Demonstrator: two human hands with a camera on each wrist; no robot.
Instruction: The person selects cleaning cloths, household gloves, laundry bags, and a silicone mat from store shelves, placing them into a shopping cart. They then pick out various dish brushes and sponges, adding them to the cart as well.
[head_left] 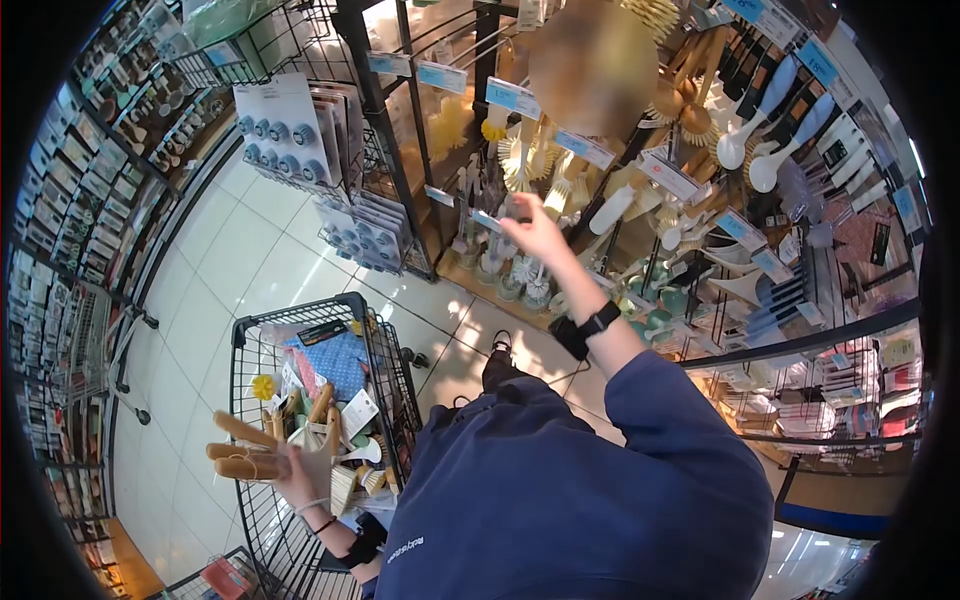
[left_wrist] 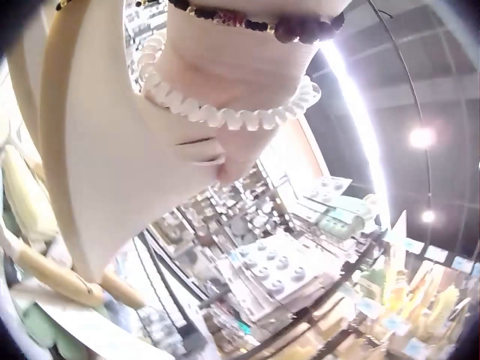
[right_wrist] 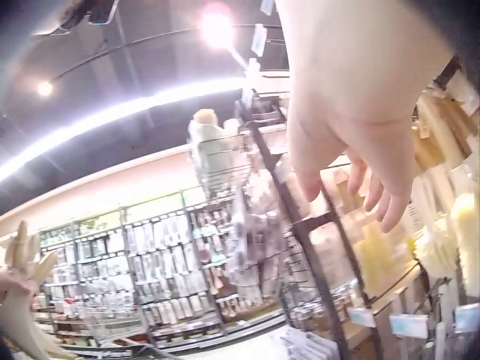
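Note:
Low on the left in the head view, my left hand [head_left: 297, 480] grips a bundle of wooden-handled tools [head_left: 245, 450] over the shopping cart [head_left: 240, 350]. Their rounded handles point left, and the hand and the goods behind hide their other ends. My right hand [head_left: 535, 235] is raised in front of the brush shelf, its fingers loosely bent and holding nothing. Closest to it are pale-bristled brushes [head_left: 517, 165] hanging on the rack. In the right wrist view the fingers [right_wrist: 394, 210] dangle in front of yellow brushes [right_wrist: 375, 259].
In the cart lie a blue patterned cloth [head_left: 335, 365], a white spoon-shaped tool [head_left: 362, 452] and other wooden goods. Price tags [head_left: 512, 97] line the shelf edges. A wire rack with carded blue-grey items [head_left: 285, 130] stands at the aisle's corner. Another cart [head_left: 85, 340] stands by the left shelves.

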